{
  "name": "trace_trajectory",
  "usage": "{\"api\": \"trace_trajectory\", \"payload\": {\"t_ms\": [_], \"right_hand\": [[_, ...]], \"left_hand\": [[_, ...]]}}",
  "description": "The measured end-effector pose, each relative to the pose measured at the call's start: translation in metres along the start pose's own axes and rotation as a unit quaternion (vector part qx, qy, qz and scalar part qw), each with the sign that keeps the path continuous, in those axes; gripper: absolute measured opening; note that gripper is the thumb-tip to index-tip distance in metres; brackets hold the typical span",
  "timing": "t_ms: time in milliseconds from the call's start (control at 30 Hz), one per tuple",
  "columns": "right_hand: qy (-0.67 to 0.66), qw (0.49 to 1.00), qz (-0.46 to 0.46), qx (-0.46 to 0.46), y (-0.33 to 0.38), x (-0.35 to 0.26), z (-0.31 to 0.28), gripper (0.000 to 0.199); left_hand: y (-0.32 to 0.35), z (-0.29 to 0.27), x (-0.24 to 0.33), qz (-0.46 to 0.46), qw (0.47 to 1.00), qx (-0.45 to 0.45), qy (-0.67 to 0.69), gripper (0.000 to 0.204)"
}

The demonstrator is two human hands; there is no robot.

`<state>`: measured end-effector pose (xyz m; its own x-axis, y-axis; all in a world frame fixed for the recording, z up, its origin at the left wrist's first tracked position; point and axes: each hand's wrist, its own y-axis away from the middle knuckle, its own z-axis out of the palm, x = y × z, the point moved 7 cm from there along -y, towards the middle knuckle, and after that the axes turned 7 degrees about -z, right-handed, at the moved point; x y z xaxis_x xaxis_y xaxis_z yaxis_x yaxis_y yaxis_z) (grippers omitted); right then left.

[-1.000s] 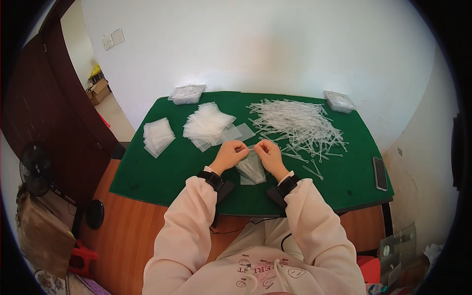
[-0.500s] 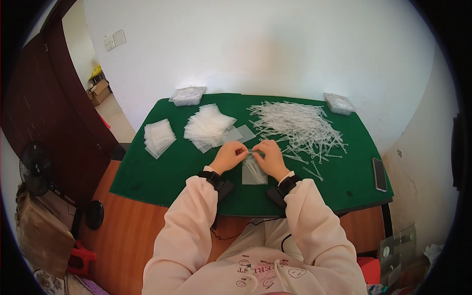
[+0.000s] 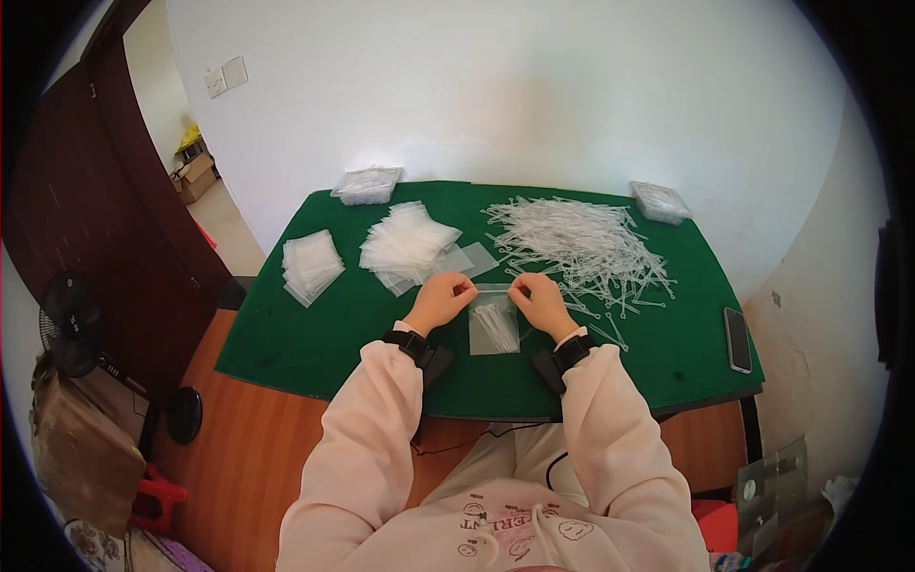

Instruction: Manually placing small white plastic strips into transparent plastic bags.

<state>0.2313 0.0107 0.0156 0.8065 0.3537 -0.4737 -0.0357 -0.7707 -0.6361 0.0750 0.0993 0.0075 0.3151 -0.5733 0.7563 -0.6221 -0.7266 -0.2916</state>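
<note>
A small clear plastic bag (image 3: 480, 342) lies flat on the green table in front of me, with several thin clear plastic sticks (image 3: 496, 319) inside it. My left hand (image 3: 441, 301) pinches the upper left corner of the bag, while my right hand (image 3: 541, 303) grips the upper right corner. The bag's top edge stretches between them. Just beyond and to the right spreads a big heap of loop-ended clear plastic sticks (image 3: 572, 243). Left of that heap, a fanned pile of clear bags (image 3: 405, 238) has a few loose bags (image 3: 474, 257) beside it.
Another stack of bags (image 3: 312, 264) lies farther left on the table (image 3: 286, 348). Clear boxes stand at the back left (image 3: 368, 186) and back right (image 3: 660, 202), near the wall. A phone (image 3: 737, 340) rests by the right edge. A fan (image 3: 69, 324) stands left of the table.
My hands have moved apart along the top of the bag, from close together near its middle to its two corners. More of the bag now shows between them.
</note>
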Motion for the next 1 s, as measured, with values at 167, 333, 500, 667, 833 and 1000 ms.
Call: {"api": "trace_trajectory", "payload": {"t_ms": [167, 333, 500, 667, 833, 1000], "right_hand": [[-0.173, 0.981, 0.080, 0.019, 0.001, 0.014, 0.009, 0.015], [-0.496, 0.824, 0.273, 0.020, 0.016, 0.028, 0.029, 0.011], [-0.466, 0.844, 0.261, -0.047, 0.018, 0.021, 0.042, 0.010], [-0.427, 0.878, 0.209, -0.049, 0.013, 0.015, 0.043, 0.010], [-0.395, 0.876, 0.269, -0.061, 0.017, 0.019, 0.037, 0.011], [-0.313, 0.922, 0.228, 0.014, 0.012, 0.026, 0.023, 0.015]], "left_hand": [[-0.004, 0.005, -0.014, -0.035, 0.996, -0.054, 0.061, 0.014], [0.000, 0.012, 0.004, -0.011, 0.947, -0.135, 0.290, 0.013], [0.014, 0.008, 0.047, 0.153, 0.975, -0.050, 0.151, 0.016], [0.018, 0.007, 0.053, 0.243, 0.959, -0.069, 0.126, 0.017], [0.008, 0.008, 0.026, 0.065, 0.941, -0.092, 0.318, 0.011], [0.006, 0.012, 0.013, 0.007, 0.939, -0.092, 0.332, 0.009]]}}
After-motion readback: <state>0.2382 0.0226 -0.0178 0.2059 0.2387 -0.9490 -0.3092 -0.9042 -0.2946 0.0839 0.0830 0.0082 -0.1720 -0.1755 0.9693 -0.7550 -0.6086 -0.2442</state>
